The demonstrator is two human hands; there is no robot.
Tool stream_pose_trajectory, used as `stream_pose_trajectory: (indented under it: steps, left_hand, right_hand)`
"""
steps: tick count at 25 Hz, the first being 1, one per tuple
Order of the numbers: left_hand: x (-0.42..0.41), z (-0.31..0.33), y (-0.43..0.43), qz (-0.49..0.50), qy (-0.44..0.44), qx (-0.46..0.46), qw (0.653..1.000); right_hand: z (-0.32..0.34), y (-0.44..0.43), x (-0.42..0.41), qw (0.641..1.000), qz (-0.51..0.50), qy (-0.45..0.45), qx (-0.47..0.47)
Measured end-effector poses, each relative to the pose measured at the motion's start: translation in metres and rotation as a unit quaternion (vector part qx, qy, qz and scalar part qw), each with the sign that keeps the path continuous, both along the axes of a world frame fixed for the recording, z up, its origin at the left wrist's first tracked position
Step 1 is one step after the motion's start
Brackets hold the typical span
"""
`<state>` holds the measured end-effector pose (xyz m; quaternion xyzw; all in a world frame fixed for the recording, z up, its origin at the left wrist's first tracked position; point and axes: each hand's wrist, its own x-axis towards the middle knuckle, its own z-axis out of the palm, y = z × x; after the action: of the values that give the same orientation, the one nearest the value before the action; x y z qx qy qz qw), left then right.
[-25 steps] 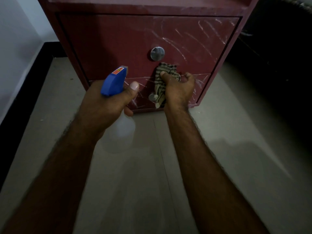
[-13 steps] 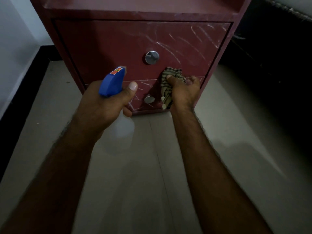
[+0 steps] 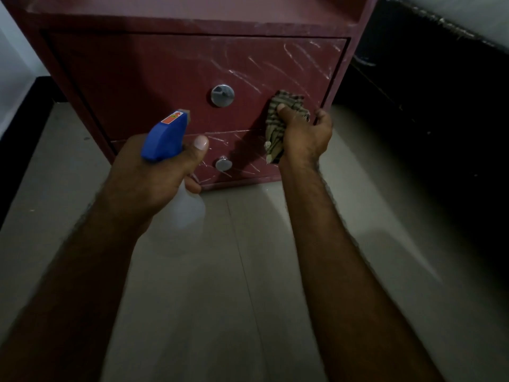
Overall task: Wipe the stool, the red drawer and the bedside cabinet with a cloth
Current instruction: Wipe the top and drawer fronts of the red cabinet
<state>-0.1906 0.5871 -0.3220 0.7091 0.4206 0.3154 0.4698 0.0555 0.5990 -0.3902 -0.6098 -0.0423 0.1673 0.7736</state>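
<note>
A dark red bedside cabinet (image 3: 192,12) stands ahead on the floor. Its upper red drawer (image 3: 154,78) has a round metal knob (image 3: 222,95) and pale streaks across the right side. A lower drawer (image 3: 242,166) with a smaller knob (image 3: 223,164) sits beneath it. My right hand (image 3: 304,135) presses a bunched striped cloth (image 3: 278,117) against the right end of the upper drawer front. My left hand (image 3: 154,175) grips a spray bottle (image 3: 165,136) with a blue trigger head, its nozzle facing the drawer. No stool is in view.
Pale floor tiles (image 3: 220,299) run between me and the cabinet. A white wall with a black skirting (image 3: 16,150) lies to the left. A dark piece of furniture (image 3: 429,111) stands close on the cabinet's right.
My right hand has slid the cloth rightward and a little upward, from below the upper knob to the drawer's right end. The spray bottle has stayed about where it was.
</note>
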Motion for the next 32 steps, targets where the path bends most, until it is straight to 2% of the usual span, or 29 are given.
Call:
stream_pose_trajectory:
  steps: [9,15,20,28,32]
  left_hand:
    - [0.016,0.002,-0.008,-0.018,-0.007,-0.009,1.000]
    - [0.020,-0.001,-0.008,-0.014,0.000,-0.019,1.000]
    - [0.022,-0.001,-0.009,-0.026,-0.007,-0.021,0.999]
    - [0.027,-0.005,-0.009,-0.028,-0.004,-0.024,0.999]
    - [0.027,-0.002,-0.010,-0.031,-0.012,-0.021,0.999]
  right_hand:
    - [-0.019,-0.015,0.014,0.999,-0.006,0.043,-0.006]
    - [0.000,-0.015,0.041,0.999,-0.034,0.012,-0.002]
    - [-0.021,-0.028,0.038,0.996,-0.039,0.074,-0.024]
    - [0.020,-0.025,0.042,0.997,-0.067,-0.022,-0.018]
    - [0.033,-0.022,0.047,0.996,-0.085,-0.035,0.015]
